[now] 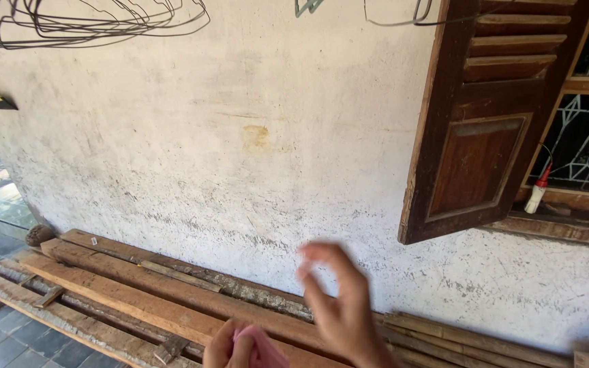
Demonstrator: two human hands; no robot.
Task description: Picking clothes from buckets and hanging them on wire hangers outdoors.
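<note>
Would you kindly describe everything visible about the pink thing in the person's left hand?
Only a small part of the pink thing shows at the bottom edge of the view. It looks soft and creased, like cloth or paper, though I cannot tell which. The left hand pinches it in its fingers; the right hand, blurred, is raised just beside it with fingers spread, not clearly touching. Behind lie wooden planks along the wall.

The right hand [339,303] is hovering raised in front of the body, fingers spread and loosely curled, blurring with motion, its wrist running off the bottom edge. The left hand [230,347] is sitting low at the frame's bottom, fingers apparently pinching closed, though most of it is cut off.
</note>
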